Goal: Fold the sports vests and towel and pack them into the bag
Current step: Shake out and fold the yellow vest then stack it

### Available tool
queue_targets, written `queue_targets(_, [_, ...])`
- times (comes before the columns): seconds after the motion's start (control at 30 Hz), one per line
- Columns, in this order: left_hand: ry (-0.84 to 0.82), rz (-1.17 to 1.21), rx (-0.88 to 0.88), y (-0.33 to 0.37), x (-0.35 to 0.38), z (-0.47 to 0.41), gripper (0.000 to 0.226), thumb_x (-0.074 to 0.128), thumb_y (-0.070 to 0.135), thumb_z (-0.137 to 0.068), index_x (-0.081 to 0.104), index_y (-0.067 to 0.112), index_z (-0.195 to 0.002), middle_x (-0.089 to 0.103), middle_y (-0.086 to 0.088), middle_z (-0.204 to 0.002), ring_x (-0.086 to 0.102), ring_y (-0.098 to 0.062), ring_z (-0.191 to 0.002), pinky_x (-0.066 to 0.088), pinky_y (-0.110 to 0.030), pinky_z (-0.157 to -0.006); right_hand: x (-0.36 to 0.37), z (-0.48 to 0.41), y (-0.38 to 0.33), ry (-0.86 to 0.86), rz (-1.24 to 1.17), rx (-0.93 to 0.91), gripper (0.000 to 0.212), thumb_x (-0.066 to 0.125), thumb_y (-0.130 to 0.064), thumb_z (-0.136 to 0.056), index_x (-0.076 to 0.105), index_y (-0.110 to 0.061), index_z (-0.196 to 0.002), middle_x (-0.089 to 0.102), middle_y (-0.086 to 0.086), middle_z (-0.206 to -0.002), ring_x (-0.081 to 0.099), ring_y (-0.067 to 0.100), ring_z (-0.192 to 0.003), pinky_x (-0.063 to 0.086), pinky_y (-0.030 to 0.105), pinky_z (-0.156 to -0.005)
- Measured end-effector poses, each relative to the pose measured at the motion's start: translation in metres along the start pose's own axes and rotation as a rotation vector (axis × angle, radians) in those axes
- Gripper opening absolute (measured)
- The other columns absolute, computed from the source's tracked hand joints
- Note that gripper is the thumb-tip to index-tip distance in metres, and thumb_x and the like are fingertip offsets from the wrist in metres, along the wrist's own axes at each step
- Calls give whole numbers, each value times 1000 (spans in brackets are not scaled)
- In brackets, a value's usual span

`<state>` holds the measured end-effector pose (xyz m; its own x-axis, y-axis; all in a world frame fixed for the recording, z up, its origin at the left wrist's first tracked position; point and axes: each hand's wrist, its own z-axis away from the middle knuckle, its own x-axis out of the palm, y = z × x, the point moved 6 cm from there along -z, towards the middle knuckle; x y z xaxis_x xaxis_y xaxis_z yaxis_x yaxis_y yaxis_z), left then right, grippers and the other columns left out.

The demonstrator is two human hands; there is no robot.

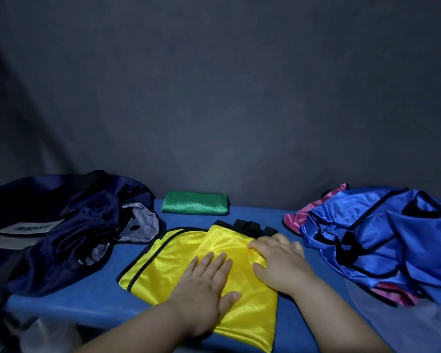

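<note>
A yellow sports vest (163, 261) with black trim lies partly folded on the blue table (92, 299), in front of me. My left hand (204, 284) presses flat on its middle, fingers spread. My right hand (278, 261) rests flat on its right part, fingers pointing left. A folded green vest (195, 205) lies at the back by the wall. A crumpled blue vest (382, 238) sits heaped at the right, over a pink vest (301, 212). The dark navy bag (69, 225) lies slumped and open at the left.
A dark grey cloth backdrop (214, 98) rises right behind the table. A pale grey cloth (418, 324) lies at the near right corner. The bag's grey lining (143, 220) reaches close to the yellow vest's left edge.
</note>
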<state>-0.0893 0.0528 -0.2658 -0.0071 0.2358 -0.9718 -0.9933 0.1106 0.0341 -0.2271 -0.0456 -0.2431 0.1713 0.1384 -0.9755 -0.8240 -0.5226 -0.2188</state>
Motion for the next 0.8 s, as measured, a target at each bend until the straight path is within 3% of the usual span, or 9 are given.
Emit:
queue_targets(0.1, [-17, -11, 91, -3, -4, 0, 99, -13, 75, -67, -11, 27, -153, -17, 8, -161, -21, -13, -146, -17, -36, -117, -6, 12, 1, -5, 42, 40, 47, 40, -52, -95, 37, -43, -141, 37, -16, -147, 22, 11, -136, 17, 38, -105])
queue_targets(0.2, [-37, -83, 140, -6, -14, -6, 77, 10, 69, -90, -10, 31, -154, -17, 9, -161, -23, -14, -146, -21, -37, -113, -10, 25, 3, -43, 103, 102, 49, 37, -54, -96, 37, -39, -142, 40, -11, -145, 26, 15, -136, 18, 40, -106])
queue_targets(0.33, [-18, -117, 126, 11, -34, -16, 67, 37, 39, -99, 2, 30, -155, -16, 7, -161, -20, -20, -147, -14, -43, -118, -17, 46, 9, -121, 275, 240, 48, 35, -53, -96, 47, -28, -135, 49, -1, -134, 37, 22, -129, 20, 44, -106])
queue_targets(0.4, [20, -4, 98, 26, -36, -19, 63, 36, 37, -101, 6, 28, -155, -10, 7, -162, -12, -19, -149, -7, -39, -120, -22, 58, 10, -160, 350, 287, 45, 36, -51, -96, 53, -24, -128, 52, 2, -130, 41, 24, -126, 22, 44, -106])
queue_targets(0.47, [34, 126, 70, 36, -27, -20, 61, 26, 49, -102, 5, 28, -155, -5, 8, -163, -7, -17, -150, -2, -38, -121, -27, 70, 11, -208, 377, 304, 46, 39, -55, -95, 58, -23, -122, 55, 3, -128, 44, 26, -123, 27, 43, -102])
queue_targets(0.57, [42, 137, 87, 33, -4, -17, 91, -3, 81, -77, -4, 32, -154, -11, 15, -160, -12, -13, -149, -8, -36, -120, -32, 83, 12, -232, 359, 290, 49, 42, -61, -91, 61, -22, -115, 60, 1, -123, 47, 25, -119, 32, 42, -95])
queue_targets(0.63, [101, 114, 109, 24, 1, -15, 104, -13, 85, -62, -8, 35, -153, -16, 19, -157, -16, -10, -147, -12, -33, -118, -39, 89, 13, -174, 331, 284, 48, 43, -60, -91, 61, -25, -118, 59, 0, -123, 46, 25, -120, 33, 41, -95])
queue_targets(0.7, [123, 102, 133, 13, 0, -15, 99, -9, 84, -65, -9, 36, -152, -19, 19, -155, -17, -9, -147, -15, -31, -116, -43, 90, 12, -29, 297, 259, 45, 46, -57, -91, 58, -28, -122, 55, 0, -123, 43, 24, -120, 35, 40, -96])
queue_targets(0.8, [109, 72, 173, 2, -5, -13, 94, -5, 82, -70, -10, 36, -152, -19, 16, -157, -19, -10, -146, -17, -29, -115, -48, 87, 7, 277, 251, 197, 43, 71, -47, -75, 65, -29, -113, 56, -2, -105, 52, 24, -107, 45, 42, -86])
